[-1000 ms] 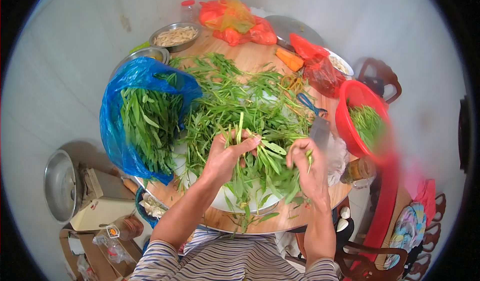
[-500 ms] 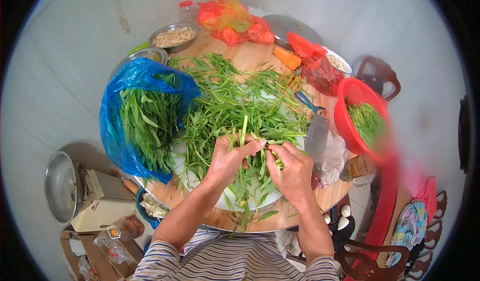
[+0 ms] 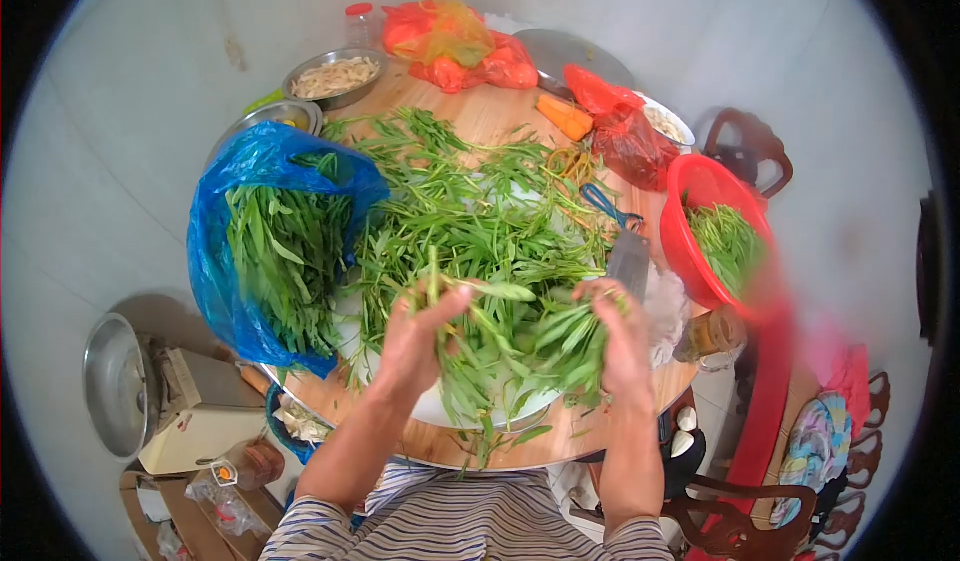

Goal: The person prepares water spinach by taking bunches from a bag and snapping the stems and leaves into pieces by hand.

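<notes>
My left hand (image 3: 408,346) is closed around a few stalks of water spinach, one thick stem sticking up past the thumb and leaves hanging below. Apart from it, to the right, my right hand (image 3: 627,341) grips a small bunch of leafy water spinach tops (image 3: 570,339), leaves pointing left and down. Beneath and beyond both hands, a loose pile of water spinach (image 3: 480,226) covers a white board on the round wooden table. More long stalks fill a blue plastic bag (image 3: 215,271) on the left. A red basin (image 3: 683,246) on the right holds picked greens (image 3: 725,246).
A cleaver (image 3: 629,261), a blue-handled peeler (image 3: 606,203) and a crumpled white cloth (image 3: 665,311) lie right of the pile. Farther back are a carrot (image 3: 565,118), red bags (image 3: 470,56) and a metal bowl of pale strips (image 3: 335,76). A glass mug (image 3: 712,336) stands near the right edge.
My hands were together at the stems and are now apart. The right hand has moved right with a leafy bunch; the left has shifted slightly left and down, still gripping stalks.
</notes>
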Demonstrator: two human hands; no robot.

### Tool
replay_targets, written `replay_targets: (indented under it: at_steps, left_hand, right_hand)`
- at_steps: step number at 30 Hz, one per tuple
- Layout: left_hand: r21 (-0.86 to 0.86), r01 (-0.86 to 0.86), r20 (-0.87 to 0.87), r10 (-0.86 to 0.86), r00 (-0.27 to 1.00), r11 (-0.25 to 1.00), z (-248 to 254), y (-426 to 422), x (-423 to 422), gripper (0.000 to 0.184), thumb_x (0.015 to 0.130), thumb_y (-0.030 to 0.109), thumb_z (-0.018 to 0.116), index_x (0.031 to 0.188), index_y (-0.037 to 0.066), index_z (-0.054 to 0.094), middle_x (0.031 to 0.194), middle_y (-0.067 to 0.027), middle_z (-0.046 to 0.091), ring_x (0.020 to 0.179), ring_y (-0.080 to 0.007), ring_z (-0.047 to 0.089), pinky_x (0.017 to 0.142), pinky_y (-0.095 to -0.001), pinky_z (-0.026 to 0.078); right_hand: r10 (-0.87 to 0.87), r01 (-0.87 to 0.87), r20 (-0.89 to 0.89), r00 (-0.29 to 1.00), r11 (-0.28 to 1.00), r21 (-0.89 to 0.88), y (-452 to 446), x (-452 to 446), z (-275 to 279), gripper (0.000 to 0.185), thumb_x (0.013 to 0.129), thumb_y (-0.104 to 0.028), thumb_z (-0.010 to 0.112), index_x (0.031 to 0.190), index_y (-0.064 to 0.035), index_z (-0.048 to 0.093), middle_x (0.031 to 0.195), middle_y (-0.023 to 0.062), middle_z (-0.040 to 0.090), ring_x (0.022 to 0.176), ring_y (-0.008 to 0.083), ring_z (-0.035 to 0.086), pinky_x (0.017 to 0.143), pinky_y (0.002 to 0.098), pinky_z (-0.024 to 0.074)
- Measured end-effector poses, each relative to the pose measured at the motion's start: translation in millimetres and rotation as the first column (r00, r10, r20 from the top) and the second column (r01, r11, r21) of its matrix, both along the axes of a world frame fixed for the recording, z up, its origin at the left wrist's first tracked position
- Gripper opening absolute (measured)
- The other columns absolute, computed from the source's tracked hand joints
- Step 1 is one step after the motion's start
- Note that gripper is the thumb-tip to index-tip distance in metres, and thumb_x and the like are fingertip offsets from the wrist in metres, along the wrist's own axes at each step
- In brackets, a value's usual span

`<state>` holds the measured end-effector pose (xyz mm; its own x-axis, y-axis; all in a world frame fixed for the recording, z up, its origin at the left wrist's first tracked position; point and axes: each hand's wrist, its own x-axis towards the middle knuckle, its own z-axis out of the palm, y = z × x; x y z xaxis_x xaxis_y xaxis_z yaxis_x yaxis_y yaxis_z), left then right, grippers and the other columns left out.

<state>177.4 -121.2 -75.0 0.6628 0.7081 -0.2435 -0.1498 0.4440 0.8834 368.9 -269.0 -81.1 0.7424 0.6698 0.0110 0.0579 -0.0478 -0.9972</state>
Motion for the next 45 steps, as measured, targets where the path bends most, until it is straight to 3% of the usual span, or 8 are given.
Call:
replay_targets:
  at_steps: [14,17,19,25,29,36,42,45]
  left_hand:
    - [-0.360,-0.034,0.269,0.139,0.953,0.932,-14,38,-1,0.019,0.090,0.012,0.051,0.107,0.005,0.056,0.080,-0.0083,0.058,0.081,-0.0269,0.061,0.072,-0.0402,0.058]
    - [-0.306,0.054,0.323,0.050,0.945,0.951,-7,40,0,0.018,0.090,0.011,0.050,0.105,0.004,0.057,0.082,-0.0081,0.058,0.080,-0.0261,0.061,0.072,-0.0384,0.058]
    - [-0.151,-0.004,0.207,0.035,0.978,0.989,8,37,0,0.017,0.090,0.009,0.050,0.103,0.003,0.058,0.082,-0.0066,0.058,0.075,-0.0209,0.059,0.064,-0.0330,0.054]
    - [0.271,-0.003,0.100,-0.025,0.995,0.963,42,43,9,0.019,0.089,0.004,0.061,0.108,-0.001,0.063,0.077,-0.0014,0.056,0.066,-0.0088,0.051,0.052,-0.0245,0.037]
    - [0.560,-0.028,0.115,-0.044,0.992,0.828,68,37,19,0.025,0.088,0.003,0.069,0.112,-0.004,0.067,0.086,-0.0028,0.066,0.077,-0.0086,0.060,0.064,-0.0243,0.048]
    - [0.759,0.141,-0.100,-0.100,0.990,0.635,85,31,34,0.032,0.079,0.001,0.078,0.109,-0.002,0.069,0.097,-0.0042,0.073,0.084,-0.0104,0.066,0.077,-0.0259,0.055]
    - [0.535,0.064,-0.079,-0.025,0.997,0.843,73,54,21,0.033,0.084,0.012,0.079,0.110,-0.004,0.068,0.088,-0.0071,0.074,0.069,-0.0070,0.065,0.053,-0.0213,0.045]
    - [0.364,-0.006,-0.002,0.008,1.000,0.931,59,72,8,0.038,0.087,0.016,0.076,0.118,-0.003,0.064,0.093,-0.0100,0.073,0.066,-0.0099,0.063,0.050,-0.0217,0.043]
  right_hand:
    - [-0.158,0.062,-0.165,0.974,0.879,-0.473,35,60,-22,0.064,0.088,-0.043,0.072,0.125,0.0079,0.062,0.123,0.0288,0.064,0.117,0.0362,0.060,0.096,0.0431,0.0459]
    - [-0.191,0.164,-0.046,0.981,0.927,-0.338,34,63,-25,0.045,0.087,-0.039,0.074,0.103,0.0024,0.069,0.093,0.0144,0.067,0.086,0.0213,0.061,0.076,0.0359,0.0466]
    - [-0.168,0.180,0.080,0.982,0.970,-0.162,31,54,1,0.028,0.091,-0.027,0.073,0.081,-0.0018,0.066,0.069,-0.0031,0.055,0.062,0.0088,0.043,0.058,0.0281,0.0371]
    - [-0.209,0.085,0.648,0.732,0.972,0.217,20,28,86,0.020,0.097,-0.015,0.066,0.084,0.0011,0.065,0.064,0.0011,0.053,0.061,0.0084,0.046,0.055,0.0300,0.0389]
    - [0.075,-0.193,0.786,0.614,0.980,0.057,26,22,118,0.017,0.093,-0.015,0.069,0.088,0.0010,0.066,0.066,0.0092,0.059,0.061,0.0130,0.053,0.059,0.0319,0.0445]
    - [0.400,-0.396,0.667,0.628,0.903,-0.167,61,4,116,0.019,0.093,-0.018,0.069,0.094,0.0008,0.069,0.070,0.0163,0.063,0.059,0.0214,0.057,0.060,0.0363,0.0465]
    - [0.282,-0.334,0.573,0.770,0.942,-0.014,62,1,87,0.021,0.094,-0.019,0.070,0.099,0.0012,0.070,0.091,0.0127,0.072,0.082,0.0152,0.066,0.078,0.0319,0.0514]
    - [0.610,-0.603,0.336,0.718,0.786,-0.138,53,2,63,0.024,0.092,-0.018,0.071,0.108,0.0001,0.072,0.096,0.0158,0.074,0.087,0.0181,0.069,0.082,0.0322,0.0521]
